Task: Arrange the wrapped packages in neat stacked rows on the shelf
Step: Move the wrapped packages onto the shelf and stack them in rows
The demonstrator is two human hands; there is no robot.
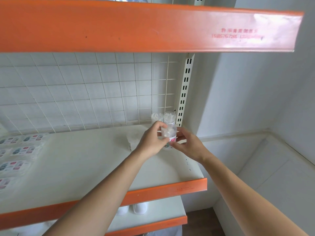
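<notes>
Both the left hand point(152, 140) and right hand point(186, 144) hold the clear tub point(167, 133) upright.

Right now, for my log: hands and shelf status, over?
Left hand, right hand: both grip clear tub. Two tubs stand behind it. Wrapped packs lie far left.

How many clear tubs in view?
3. Two at the back right corner: left tub, right tub. In front, held tub gripped by left hand and right hand. Hands may hide more.
</notes>
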